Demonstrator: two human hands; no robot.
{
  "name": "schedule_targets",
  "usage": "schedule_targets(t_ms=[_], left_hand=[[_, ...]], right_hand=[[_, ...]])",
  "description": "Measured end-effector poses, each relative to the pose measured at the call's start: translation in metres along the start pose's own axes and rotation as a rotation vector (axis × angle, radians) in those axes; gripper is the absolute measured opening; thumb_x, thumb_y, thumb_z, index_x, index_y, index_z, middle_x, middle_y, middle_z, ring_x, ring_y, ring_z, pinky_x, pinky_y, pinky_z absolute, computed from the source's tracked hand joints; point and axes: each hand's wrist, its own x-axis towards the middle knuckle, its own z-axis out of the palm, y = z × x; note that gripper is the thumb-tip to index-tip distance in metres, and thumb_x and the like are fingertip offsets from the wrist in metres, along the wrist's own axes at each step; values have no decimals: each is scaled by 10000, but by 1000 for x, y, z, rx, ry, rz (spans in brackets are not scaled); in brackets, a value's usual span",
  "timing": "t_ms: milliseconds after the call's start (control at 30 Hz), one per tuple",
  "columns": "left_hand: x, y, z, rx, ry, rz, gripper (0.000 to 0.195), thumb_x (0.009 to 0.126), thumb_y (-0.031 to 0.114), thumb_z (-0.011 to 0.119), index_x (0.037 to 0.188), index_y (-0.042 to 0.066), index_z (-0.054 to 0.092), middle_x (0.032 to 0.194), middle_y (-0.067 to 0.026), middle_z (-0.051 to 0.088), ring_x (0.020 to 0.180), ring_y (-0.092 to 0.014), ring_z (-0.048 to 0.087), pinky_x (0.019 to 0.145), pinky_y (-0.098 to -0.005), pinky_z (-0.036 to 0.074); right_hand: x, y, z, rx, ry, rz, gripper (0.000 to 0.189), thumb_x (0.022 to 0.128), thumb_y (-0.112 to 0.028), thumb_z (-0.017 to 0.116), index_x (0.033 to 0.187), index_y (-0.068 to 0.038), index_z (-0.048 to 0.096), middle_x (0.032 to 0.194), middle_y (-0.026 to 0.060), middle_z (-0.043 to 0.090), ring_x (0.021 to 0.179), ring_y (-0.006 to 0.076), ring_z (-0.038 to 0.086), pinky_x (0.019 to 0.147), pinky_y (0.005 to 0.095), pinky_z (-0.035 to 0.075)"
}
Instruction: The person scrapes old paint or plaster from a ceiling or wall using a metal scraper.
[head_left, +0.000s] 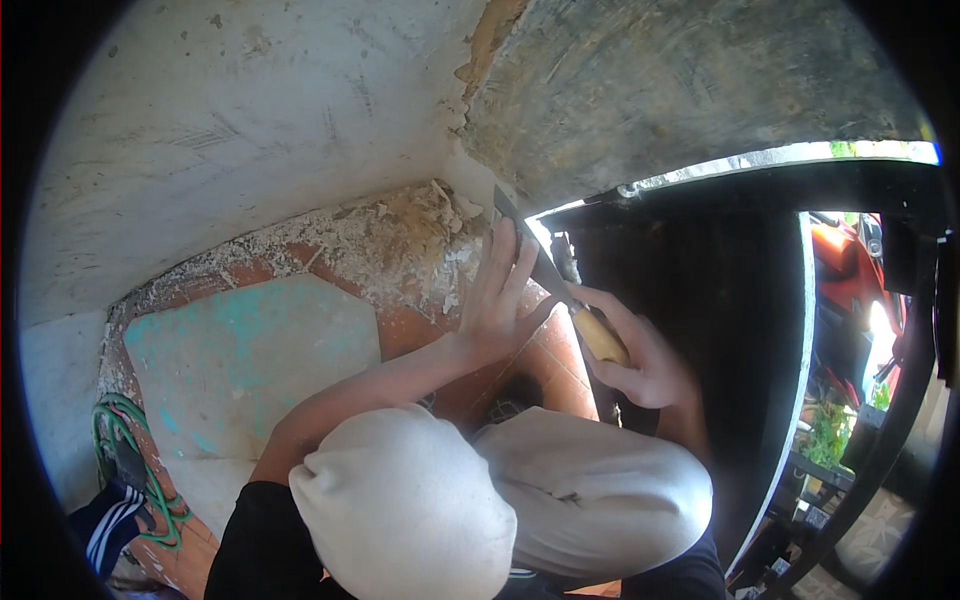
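In my right hand is the wooden handle of a flat-bladed scraper. Its long grey metal blade points up and away, with the tip by the corner of the wall. My left hand lies along the blade with its fingers stretched out and spread. The fingertips overlap the blade, and the thumb reaches toward the handle's collar; whether these fingers grip it is not clear. Beyond the blade's tip is the pale lower corner, where a whitish plaster wall meets a grey, rough wall.
Flaked plaster debris covers the terracotta tile floor along the wall. At left lie a stained pale board and a coiled green hose. A dark panel stands close on the right, a red vehicle beyond. My covered knees rise below.
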Motion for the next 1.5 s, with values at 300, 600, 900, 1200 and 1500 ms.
schedule_targets(t_ms=[300,600,900,1200,1500], left_hand=[[12,-2,-6,-7,60,40,814,807,-28,718,1490,13,277,1510,-446,110,1408,-585,188,1117,-534,312],[9,-3,2,-109,-16,-150,765,774,-38,729,1449,17,374,1517,-374,224,1394,-526,299,1117,-486,349],[13,22,13,-259,74,-120,526,851,47,694,1350,14,533,1483,-300,366,1320,-421,468,1044,-443,457],[16,30,19,-335,36,-175,791,888,18,621,1505,-112,144,1546,-364,164,1445,-469,223,1160,-448,290],[11,23,16,-316,-90,-117,890,894,87,635,1495,-147,23,1557,-382,51,1463,-487,129,1189,-460,205]], right_hand=[[5,-19,-5,90,-44,143,812,702,-127,588,1475,-59,350,790,113,564,697,197,587,664,319,459],[15,7,-2,75,68,-72,475,849,-363,621,1142,11,609,970,108,582,834,161,540,740,287,419],[45,-4,16,-281,499,-604,156,794,-143,605,736,-2,577,762,156,546,701,282,566,718,388,481],[67,-1,17,-36,296,-1036,96,650,6,550,634,14,456,597,91,432,466,249,425,479,381,430],[68,-6,18,-216,276,-1059,165,577,-16,607,599,-27,444,616,60,429,483,226,440,477,332,391]])
